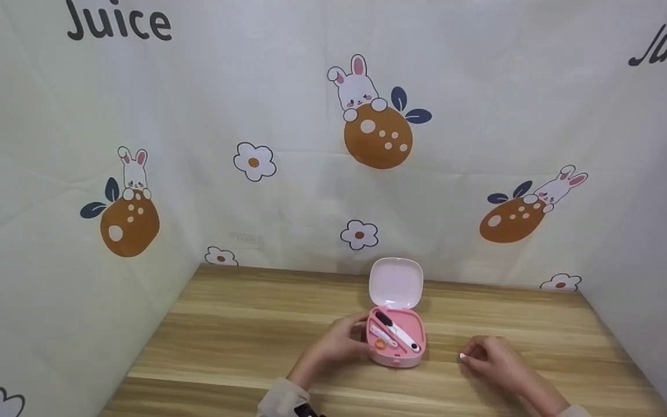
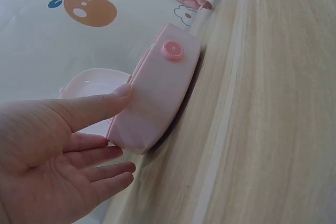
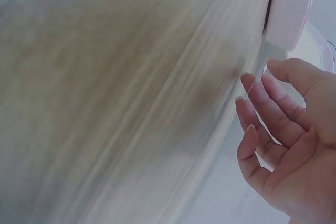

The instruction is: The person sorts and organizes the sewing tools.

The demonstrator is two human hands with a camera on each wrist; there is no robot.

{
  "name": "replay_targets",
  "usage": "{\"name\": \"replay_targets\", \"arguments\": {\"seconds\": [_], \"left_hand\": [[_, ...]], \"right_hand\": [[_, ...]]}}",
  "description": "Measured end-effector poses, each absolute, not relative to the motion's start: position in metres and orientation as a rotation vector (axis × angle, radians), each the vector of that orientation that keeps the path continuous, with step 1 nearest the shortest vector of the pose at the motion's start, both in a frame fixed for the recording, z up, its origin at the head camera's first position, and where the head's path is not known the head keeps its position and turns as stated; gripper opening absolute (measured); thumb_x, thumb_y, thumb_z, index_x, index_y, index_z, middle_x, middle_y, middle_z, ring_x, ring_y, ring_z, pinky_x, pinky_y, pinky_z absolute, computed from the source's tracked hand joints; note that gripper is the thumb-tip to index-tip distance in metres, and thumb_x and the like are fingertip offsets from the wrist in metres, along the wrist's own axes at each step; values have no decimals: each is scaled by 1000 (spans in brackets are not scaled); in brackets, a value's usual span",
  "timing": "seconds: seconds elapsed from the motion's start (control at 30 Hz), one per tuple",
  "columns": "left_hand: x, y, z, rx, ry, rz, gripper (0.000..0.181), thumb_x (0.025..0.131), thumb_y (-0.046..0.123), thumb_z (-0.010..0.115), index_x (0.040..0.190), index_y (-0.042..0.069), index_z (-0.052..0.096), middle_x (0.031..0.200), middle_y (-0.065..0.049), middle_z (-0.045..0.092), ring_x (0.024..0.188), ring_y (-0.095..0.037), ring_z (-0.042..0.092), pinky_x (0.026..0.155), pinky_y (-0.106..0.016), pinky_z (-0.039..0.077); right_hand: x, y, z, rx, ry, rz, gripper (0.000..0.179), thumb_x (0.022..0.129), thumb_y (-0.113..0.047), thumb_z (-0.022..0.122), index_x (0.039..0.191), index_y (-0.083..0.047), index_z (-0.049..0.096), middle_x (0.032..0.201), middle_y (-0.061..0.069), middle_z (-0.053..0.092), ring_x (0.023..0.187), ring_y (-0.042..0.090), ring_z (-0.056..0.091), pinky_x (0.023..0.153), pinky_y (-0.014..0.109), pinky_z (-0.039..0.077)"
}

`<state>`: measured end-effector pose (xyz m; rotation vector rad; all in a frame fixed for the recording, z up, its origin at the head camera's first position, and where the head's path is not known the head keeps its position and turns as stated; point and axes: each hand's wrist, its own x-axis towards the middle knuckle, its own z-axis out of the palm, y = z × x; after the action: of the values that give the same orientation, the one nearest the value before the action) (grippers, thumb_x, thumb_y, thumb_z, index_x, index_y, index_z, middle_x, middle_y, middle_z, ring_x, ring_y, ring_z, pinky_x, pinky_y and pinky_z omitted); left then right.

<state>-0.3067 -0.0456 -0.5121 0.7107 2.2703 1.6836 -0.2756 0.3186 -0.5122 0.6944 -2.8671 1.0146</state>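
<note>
A small pink box (image 1: 395, 359) stands on the table with its pale lid (image 1: 396, 284) raised at the back. Inside lie a long white tool with a black end (image 1: 406, 337), a shorter white piece (image 1: 384, 335) and an orange ring (image 1: 380, 344). My left hand (image 1: 339, 341) rests against the box's left side, thumb on its wall and fingers extended, as the left wrist view shows. To the right of the box, my right hand (image 1: 498, 362) pinches a small, thin white piece (image 1: 462, 356) between thumb and fingertips. Its exact kind I cannot tell.
The wood-grain table (image 1: 241, 324) is bordered by a pale printed cloth (image 1: 287, 116) at the back and both sides. A round pink button (image 2: 172, 50) sticks out from the box's front wall.
</note>
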Motion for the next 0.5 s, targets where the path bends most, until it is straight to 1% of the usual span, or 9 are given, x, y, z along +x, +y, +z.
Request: {"name": "replay_targets", "arguments": {"seconds": [0.1, 0.3, 0.5], "left_hand": [[-307, -45, -512, 705, 2272, 1678, 73, 84, -7, 77, 152, -5, 49, 150, -28, 57, 141, -44, 54, 118, -55, 45], [-308, -45, -512, 711, 2269, 1687, 74, 84, -8, 76, 153, -5, 49, 150, -27, 57, 141, -45, 53, 117, -55, 46], [-308, -45, -515, 747, 2258, 1693, 70, 86, -6, 77, 151, -4, 51, 150, -25, 58, 141, -44, 53, 118, -56, 45]], "right_hand": [[-275, 317, -511, 688, -2850, 1049, 8, 93, -8, 77, 88, -4, 72, 81, -1, 73, 72, -3, 61, 61, 21, 55], [-276, 311, -507, 641, -2815, 1088, 7, 92, -7, 77, 88, -4, 72, 78, -1, 71, 68, -2, 57, 58, 20, 52], [-280, 306, -504, 651, -2782, 1068, 5, 91, -6, 77, 89, -3, 73, 80, 2, 74, 70, -2, 59, 60, 20, 54]]}}
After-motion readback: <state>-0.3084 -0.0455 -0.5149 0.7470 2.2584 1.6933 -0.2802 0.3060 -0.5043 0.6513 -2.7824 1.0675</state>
